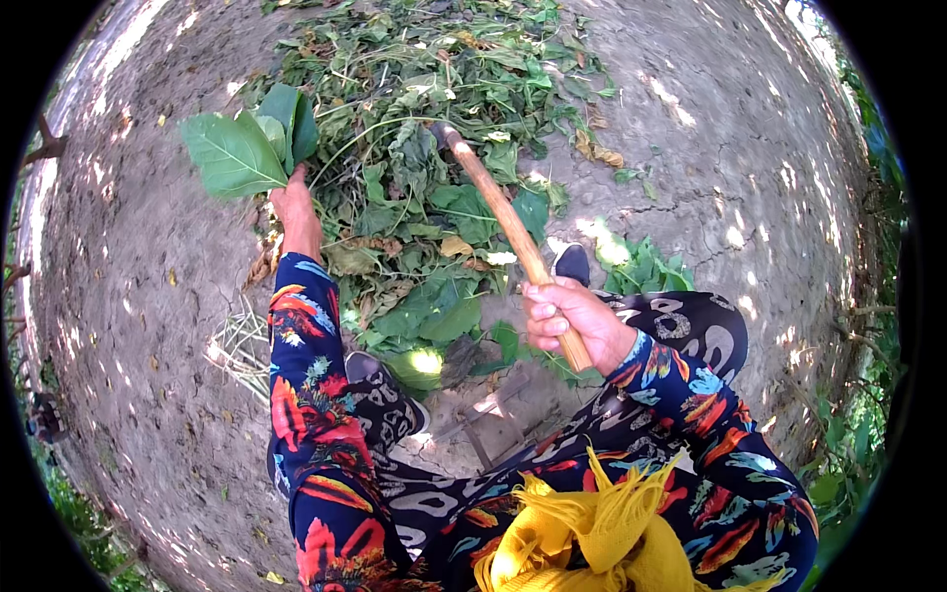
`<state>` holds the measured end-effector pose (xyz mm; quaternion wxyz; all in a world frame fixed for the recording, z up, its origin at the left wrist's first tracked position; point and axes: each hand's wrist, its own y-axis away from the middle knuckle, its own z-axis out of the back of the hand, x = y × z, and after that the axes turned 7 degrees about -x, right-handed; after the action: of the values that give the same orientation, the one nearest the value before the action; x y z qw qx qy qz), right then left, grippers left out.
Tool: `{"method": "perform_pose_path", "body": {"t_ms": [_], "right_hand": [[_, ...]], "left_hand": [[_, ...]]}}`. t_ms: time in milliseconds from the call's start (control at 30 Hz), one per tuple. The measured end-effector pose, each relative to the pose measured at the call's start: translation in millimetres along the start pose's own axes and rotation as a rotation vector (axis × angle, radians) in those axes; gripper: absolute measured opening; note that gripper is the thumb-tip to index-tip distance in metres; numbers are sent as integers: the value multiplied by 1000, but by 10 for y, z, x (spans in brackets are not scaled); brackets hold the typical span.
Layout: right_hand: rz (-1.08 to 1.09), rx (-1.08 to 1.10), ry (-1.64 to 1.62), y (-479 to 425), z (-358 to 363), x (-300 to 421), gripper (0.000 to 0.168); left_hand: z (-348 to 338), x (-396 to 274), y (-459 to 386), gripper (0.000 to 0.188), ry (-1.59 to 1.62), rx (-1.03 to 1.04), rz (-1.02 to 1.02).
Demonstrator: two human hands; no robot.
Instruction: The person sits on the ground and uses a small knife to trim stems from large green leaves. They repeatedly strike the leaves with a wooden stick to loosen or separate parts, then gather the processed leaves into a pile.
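My left hand grips a small bunch of broad green leaves by their stalk ends, over the left side of a leaf heap. In my right hand is the lower part of the wooden handle of a sickle-like tool. Its dark collar points up and left above the heap. A thin curved line runs from the collar towards my left hand; whether it is a blade or a stem, I cannot tell. Below both hands spreads the heap of green and wilted leaves, with some brown ones among them.
Cracked bare soil surrounds the heap. Beside my left forearm lies a small bundle of thin stalks. Fresh green leaves lie by my right knee. My shoes flank the heap's near end. A yellow fringed scarf hangs at my chest.
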<state>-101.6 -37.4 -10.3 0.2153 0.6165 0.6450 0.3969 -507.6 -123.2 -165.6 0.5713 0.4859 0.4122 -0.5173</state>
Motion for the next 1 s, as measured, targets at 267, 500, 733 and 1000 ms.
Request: {"method": "perform_pose_path", "body": {"t_ms": [267,500,733,1000], "right_hand": [[13,-32,14,-13,-1,16,14],[29,-27,1,-7,39,14,14],[51,7,-9,-47,121,-10,15],[262,-58,236,-16,56,-31,12]], "left_hand": [[-32,216,135,27,-388,213,-59],[-79,108,756,24,-259,621,13],[68,-232,1475,22,117,674,448],[280,-460,1872,12,451,603,823]]}}
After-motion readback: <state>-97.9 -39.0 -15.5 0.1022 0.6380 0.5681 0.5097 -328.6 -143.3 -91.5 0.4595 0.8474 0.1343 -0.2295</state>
